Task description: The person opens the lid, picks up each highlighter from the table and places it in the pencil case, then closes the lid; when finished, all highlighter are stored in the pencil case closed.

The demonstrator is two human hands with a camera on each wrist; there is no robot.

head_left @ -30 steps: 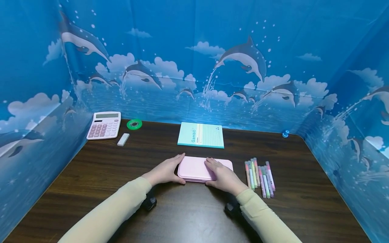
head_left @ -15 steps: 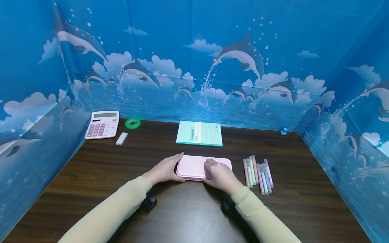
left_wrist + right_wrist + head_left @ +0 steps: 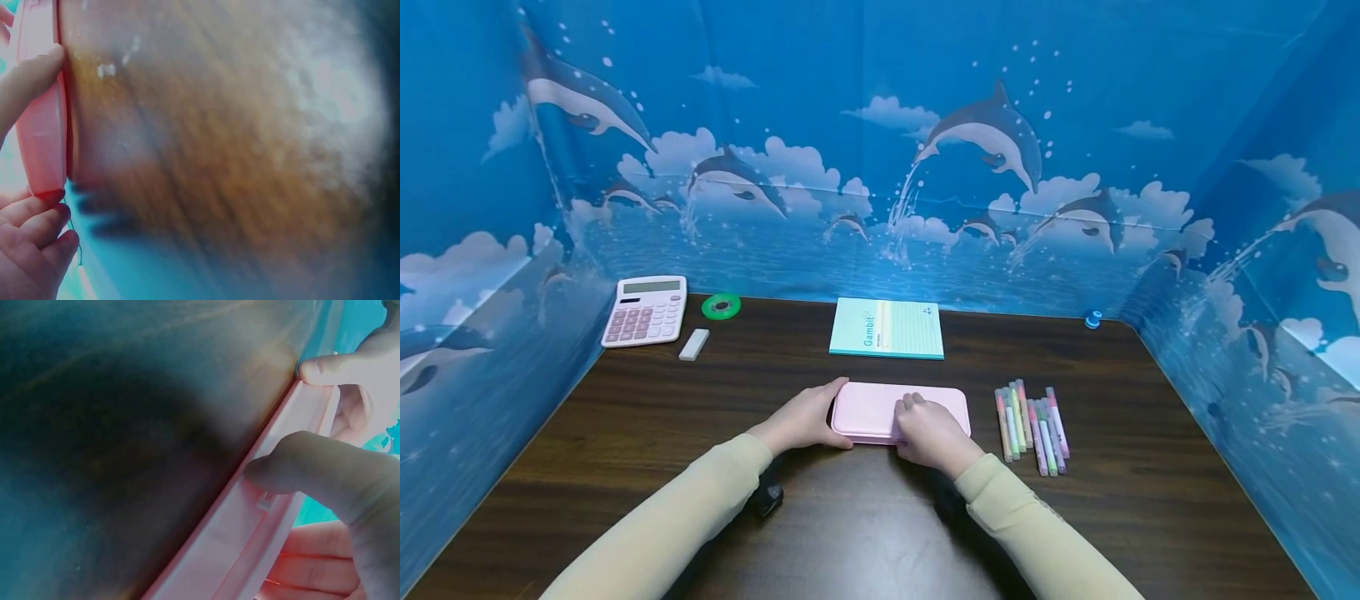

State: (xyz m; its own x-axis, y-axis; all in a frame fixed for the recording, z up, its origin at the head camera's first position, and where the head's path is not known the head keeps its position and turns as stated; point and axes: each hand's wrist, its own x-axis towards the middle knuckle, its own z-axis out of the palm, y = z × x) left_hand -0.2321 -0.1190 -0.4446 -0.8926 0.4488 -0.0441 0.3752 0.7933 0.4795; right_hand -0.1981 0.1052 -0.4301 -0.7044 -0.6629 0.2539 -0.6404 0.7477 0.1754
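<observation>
A pink pencil case (image 3: 867,408), a flat box with rounded corners, lies closed on the dark wooden table. My left hand (image 3: 802,419) holds its left end, thumb at the front side and fingers round the end. In the left wrist view, the thumb lies along the pink side of the case (image 3: 44,140). My right hand (image 3: 934,435) is at the middle of the front edge, its fingers curled over the lid. Seen from the right wrist, the right thumb (image 3: 281,465) presses the front wall beside a small clasp (image 3: 267,501).
Several pastel markers (image 3: 1030,427) lie right of the case. Behind it is a light blue notebook (image 3: 887,329). At the back left are a calculator (image 3: 646,312), a green tape roll (image 3: 721,306) and a white eraser (image 3: 694,344). A small blue object (image 3: 1093,320) stands back right.
My right hand has slid slightly left along the case, and its fingers have gone from spread on the lid to curled. The left hand keeps its hold.
</observation>
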